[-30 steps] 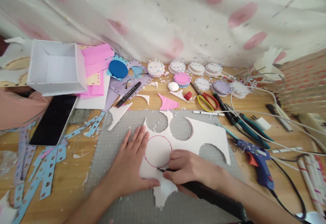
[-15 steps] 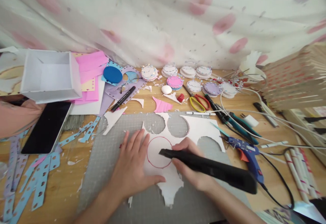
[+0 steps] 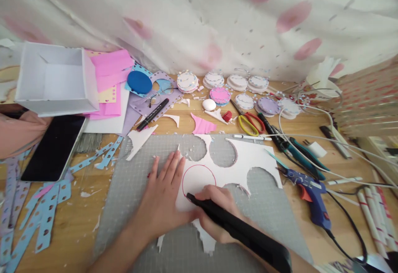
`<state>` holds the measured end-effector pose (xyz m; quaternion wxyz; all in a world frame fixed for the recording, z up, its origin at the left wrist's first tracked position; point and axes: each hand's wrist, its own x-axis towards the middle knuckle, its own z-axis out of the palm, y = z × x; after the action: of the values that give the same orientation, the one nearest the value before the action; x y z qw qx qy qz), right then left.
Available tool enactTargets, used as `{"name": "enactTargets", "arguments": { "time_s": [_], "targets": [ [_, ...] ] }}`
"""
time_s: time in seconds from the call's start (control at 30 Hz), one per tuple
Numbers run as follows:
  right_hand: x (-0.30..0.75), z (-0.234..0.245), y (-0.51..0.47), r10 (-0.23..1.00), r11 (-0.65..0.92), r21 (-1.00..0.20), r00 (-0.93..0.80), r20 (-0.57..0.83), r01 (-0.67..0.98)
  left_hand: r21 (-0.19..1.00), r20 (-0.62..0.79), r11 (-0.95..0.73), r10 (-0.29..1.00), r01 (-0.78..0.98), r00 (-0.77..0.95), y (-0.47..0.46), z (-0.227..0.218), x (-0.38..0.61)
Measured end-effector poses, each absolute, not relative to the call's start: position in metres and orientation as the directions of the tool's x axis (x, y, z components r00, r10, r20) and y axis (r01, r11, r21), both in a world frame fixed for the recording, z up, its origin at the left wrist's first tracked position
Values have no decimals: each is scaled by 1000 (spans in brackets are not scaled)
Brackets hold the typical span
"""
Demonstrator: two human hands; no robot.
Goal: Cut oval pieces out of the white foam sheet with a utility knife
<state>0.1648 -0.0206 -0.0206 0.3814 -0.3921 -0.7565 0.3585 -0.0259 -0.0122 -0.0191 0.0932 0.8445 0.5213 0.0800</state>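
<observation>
My left hand point(image 3: 163, 194) lies flat on a white foam sheet point(image 3: 248, 153), fingers spread, just left of a drawn red circle point(image 3: 199, 182). The sheet has several round cut-outs. My right hand point(image 3: 217, 213) is closed around a black utility knife point(image 3: 248, 242). The knife's tip is at the circle's lower left edge; the blade itself is too small to make out. My left thumb is near my right fingers, partly hidden by them. Beneath the sheet is a grey cutting mat point(image 3: 124, 206).
Several layered decorated discs point(image 3: 219, 95) line the back by the curtain. Scissors point(image 3: 250, 124), pliers point(image 3: 306, 157) and a blue glue gun point(image 3: 311, 194) lie on the right, among cables. A phone point(image 3: 52, 148), white box point(image 3: 57, 78) and paper strips point(image 3: 49, 219) are at left.
My right hand has brought the knife tip from inside the circle down and left to its lower left edge. My left hand stays pressed on the sheet. The view has shifted slightly.
</observation>
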Motion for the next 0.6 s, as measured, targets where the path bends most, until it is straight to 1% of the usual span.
{"name": "enactTargets", "arguments": {
  "time_s": [0.13,0.2,0.37,0.5,0.6],
  "targets": [
    [161,-15,-17,771,566,-781,-507,387,265,238,8,-441,892,865,453,-12,-19,-26],
    [160,-13,-16,738,599,-755,-550,390,267,232,-4,-443,890,866,457,-13,-18,-26],
    [166,-15,-14,690,622,-729,-640,338,285,233,-9,-441,890,867,455,-11,-19,-27],
    [178,-16,-10,624,660,-694,-725,291,289,242,21,-448,889,861,457,-10,-20,-27],
    [187,-17,-8,572,667,-690,-786,235,280,242,28,-453,887,858,460,-9,-21,-27]
  ]
}}
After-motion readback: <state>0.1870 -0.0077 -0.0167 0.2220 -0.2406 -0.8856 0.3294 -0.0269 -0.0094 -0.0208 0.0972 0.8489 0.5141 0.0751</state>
